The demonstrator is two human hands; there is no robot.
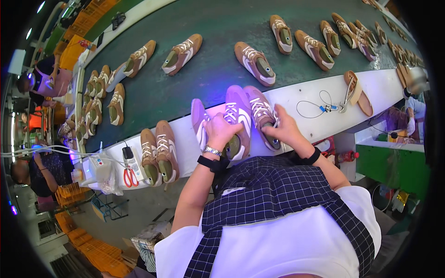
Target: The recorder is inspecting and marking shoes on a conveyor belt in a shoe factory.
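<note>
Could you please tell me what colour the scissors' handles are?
Red, on the scissors, shown best in the head view.

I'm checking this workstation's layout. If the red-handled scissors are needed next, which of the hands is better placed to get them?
Left, probably. The scissors lie on the white ledge on the person's left, past the brown shoe pair. The left hand is nearer; the right hand would have to cross over.

Scissors (129, 177) left of shoe pair (159, 154)

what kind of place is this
Most likely a shoe factory assembly line. Many matching tan sneakers ride a long green conveyor belt, the person's left hand and right hand rest on sneakers at a white bench, and other workers sit alongside.
</note>
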